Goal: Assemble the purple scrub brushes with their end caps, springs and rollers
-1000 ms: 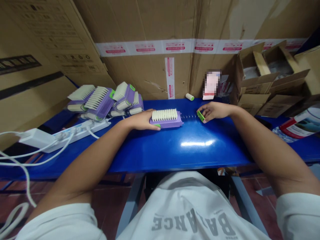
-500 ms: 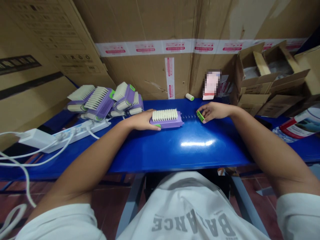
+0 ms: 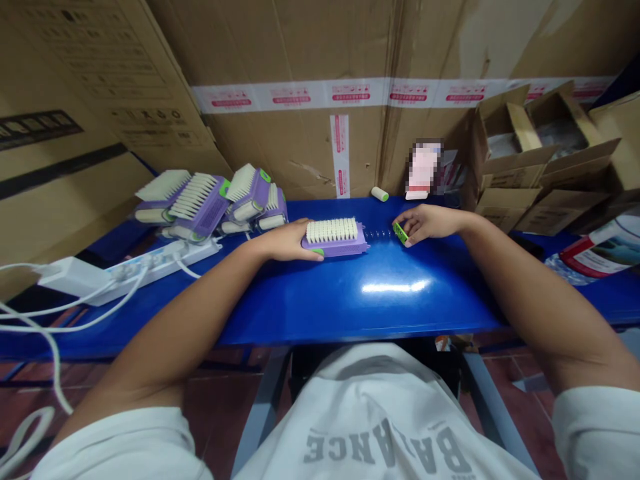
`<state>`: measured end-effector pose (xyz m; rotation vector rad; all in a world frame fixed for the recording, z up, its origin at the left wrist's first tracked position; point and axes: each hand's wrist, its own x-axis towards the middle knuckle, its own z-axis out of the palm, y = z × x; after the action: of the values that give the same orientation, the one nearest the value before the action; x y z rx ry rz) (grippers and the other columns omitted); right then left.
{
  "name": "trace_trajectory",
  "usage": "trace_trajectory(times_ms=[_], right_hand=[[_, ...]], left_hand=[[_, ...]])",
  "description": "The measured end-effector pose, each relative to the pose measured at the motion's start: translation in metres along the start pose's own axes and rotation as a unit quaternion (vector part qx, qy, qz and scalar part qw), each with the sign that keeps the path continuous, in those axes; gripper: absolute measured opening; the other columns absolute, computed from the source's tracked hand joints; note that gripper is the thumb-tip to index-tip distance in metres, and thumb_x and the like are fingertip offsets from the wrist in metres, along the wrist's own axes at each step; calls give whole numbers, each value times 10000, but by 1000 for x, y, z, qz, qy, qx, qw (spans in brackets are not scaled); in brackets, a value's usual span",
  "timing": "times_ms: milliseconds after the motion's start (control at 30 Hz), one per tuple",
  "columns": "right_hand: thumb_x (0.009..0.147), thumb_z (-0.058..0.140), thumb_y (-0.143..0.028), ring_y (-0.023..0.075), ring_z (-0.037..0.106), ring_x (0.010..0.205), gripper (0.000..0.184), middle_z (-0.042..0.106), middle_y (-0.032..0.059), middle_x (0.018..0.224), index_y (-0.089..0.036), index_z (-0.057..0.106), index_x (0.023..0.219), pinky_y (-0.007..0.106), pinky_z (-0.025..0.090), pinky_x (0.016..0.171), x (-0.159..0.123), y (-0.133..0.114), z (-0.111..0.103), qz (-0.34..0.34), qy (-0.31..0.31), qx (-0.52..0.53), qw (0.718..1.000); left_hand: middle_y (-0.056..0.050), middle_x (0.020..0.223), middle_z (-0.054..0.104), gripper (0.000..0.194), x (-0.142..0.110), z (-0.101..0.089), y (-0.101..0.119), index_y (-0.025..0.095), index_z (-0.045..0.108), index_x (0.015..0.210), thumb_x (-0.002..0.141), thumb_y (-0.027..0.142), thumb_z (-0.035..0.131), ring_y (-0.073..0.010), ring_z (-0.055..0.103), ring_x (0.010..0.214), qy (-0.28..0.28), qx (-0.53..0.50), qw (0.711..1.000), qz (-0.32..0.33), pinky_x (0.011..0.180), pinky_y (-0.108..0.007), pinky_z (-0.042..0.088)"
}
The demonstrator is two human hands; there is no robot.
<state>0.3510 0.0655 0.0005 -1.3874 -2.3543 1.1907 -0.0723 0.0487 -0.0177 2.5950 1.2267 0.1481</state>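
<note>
My left hand [image 3: 287,243] grips the near side of a purple scrubbing brush [image 3: 335,248] with cream bristles, which lies on the blue table [image 3: 350,293]. A green fingertip-sized clip on the brush shows beneath my fingers. My right hand [image 3: 430,223] pinches a small green piece [image 3: 400,233]. Between that piece and the brush's right end runs a short metal coil spring [image 3: 379,234]. Whether the spring touches the green piece is hard to tell at this size.
Several finished purple brushes [image 3: 210,203] lie heaped at the table's back left. A white power strip [image 3: 160,267] with cables lies to their near side. A small white roller [image 3: 379,194] stands at the back. Cardboard boxes fill the back and right.
The purple brush and my left hand have shifted slightly right, toward the spring. My right hand and the green piece have barely moved.
</note>
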Motion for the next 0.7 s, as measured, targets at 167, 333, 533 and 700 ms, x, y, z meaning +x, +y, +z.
trace_trajectory(times_ms=[167, 333, 533, 700], right_hand=[[566, 981, -491, 271, 781, 847, 869, 826, 10, 855, -226, 783, 1370, 388, 594, 866, 0, 0, 0, 1, -1, 1, 1000], [558, 983, -480, 263, 779, 834, 854, 825, 6, 853, -225, 790, 1350, 373, 591, 840, 0, 0, 1, 2, 4, 3, 1000], [563, 982, -500, 262, 774, 840, 873, 824, 7, 847, -216, 783, 1364, 369, 583, 841, 0, -1, 1, 1, 3, -6, 1000], [565, 985, -496, 269, 779, 852, 885, 833, 19, 864, -205, 780, 1375, 379, 587, 866, 1, 1, 2, -3, 2, 0, 1000]], left_hand=[[-138, 1479, 677, 947, 0, 0, -2, 244, 592, 1532, 778, 796, 742, -371, 666, 1370, 1, 0, 1000, 8, 1185, -438, 500], [-138, 1461, 684, 947, 0, 0, 0, 242, 593, 1530, 774, 792, 746, -380, 673, 1357, 2, -2, 1000, 3, 1176, -450, 508], [-141, 1462, 680, 937, 0, 0, 1, 244, 593, 1517, 768, 783, 754, -379, 668, 1365, 2, -10, 1000, 2, 1178, -463, 508], [-142, 1452, 687, 940, 1, 1, 1, 239, 603, 1508, 758, 784, 759, -377, 674, 1350, 4, -11, 1000, -2, 1163, -444, 513]])
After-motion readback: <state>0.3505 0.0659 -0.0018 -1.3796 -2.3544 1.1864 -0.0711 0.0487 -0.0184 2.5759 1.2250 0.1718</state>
